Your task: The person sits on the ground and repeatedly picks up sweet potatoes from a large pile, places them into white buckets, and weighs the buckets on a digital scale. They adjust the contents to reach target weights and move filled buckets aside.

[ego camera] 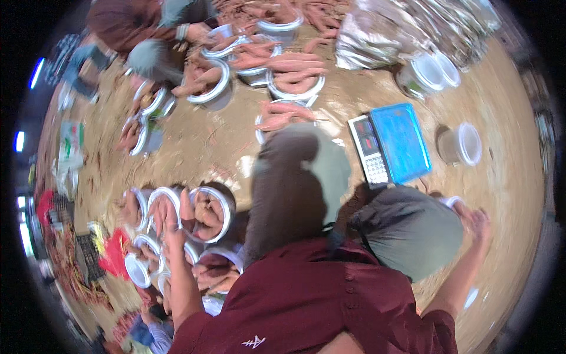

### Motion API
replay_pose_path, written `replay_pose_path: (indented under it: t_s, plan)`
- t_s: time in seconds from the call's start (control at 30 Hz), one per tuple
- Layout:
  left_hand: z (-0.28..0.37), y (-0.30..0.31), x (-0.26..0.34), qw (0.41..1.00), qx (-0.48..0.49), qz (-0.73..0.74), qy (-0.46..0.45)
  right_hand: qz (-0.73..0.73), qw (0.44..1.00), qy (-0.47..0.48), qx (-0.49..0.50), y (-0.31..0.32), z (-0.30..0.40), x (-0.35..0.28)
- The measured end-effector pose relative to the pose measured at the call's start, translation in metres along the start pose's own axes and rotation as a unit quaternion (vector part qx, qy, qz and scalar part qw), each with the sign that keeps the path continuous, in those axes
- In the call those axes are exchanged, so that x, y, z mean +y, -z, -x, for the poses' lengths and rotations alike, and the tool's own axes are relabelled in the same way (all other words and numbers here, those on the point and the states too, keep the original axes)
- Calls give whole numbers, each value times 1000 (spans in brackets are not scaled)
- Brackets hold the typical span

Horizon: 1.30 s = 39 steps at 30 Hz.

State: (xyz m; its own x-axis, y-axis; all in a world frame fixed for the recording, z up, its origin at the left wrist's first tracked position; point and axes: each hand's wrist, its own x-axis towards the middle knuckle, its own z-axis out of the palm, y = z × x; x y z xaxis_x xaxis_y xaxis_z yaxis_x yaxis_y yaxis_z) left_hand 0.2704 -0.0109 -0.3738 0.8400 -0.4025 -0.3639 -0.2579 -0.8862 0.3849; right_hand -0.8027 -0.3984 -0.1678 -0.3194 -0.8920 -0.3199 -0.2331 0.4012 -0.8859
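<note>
My left hand (174,232) reaches over a cluster of white-rimmed plastic buckets packed with reddish tubers that look like sweet potatoes. Blur hides whether its fingers hold a tuber. Nearest to it are a bucket (166,193) under the fingers and a fuller bucket (228,212) just beside. On the other side, my right hand (479,226) is beyond my right knee, close to a bucket rim (449,201) with a reddish tuber (462,210). The knee covers most of that bucket, and the hand's grip is unclear. A digital scale with a blue tray (400,144) lies before my knees.
More tuber-filled buckets (296,95) stand ahead, where another person's hand (199,33) is over a bucket. An unfilled-looking clear bucket (468,144) lies right of the scale. Lidded buckets (426,73) stand near silvery sheeting (369,42). Another person (152,332) is at lower left.
</note>
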Motion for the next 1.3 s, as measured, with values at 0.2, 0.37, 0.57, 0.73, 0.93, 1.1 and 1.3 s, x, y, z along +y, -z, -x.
replay_pose_path:
  t_s: [0.2, 0.37, 0.57, 0.73, 0.93, 1.1, 1.3]
  plan:
    - [24, 61, 269, 938, -74, 310, -132, -46, 984, -171, -2, -143, 83, 65]
    - [90, 35, 495, 876, -131, 276, -373, -127, 945, -281, 107, -139, 103, 166]
    - [157, -38, 626, 837, -280, 194, -428, -434, 798, -284, 306, -135, 47, 230]
    - [170, -60, 626, 810, -360, -28, -462, -484, 762, -257, 345, -130, -6, 236]
    - [167, -62, 620, 830, -360, -59, -422, -564, 752, -187, 284, -147, -38, 222]
    - [163, -69, 622, 809, -338, -67, -476, -624, 714, -211, 237, -124, -24, 220]
    - [162, -62, 622, 778, -335, -138, -514, -338, 928, -96, 127, -140, 60, 152]
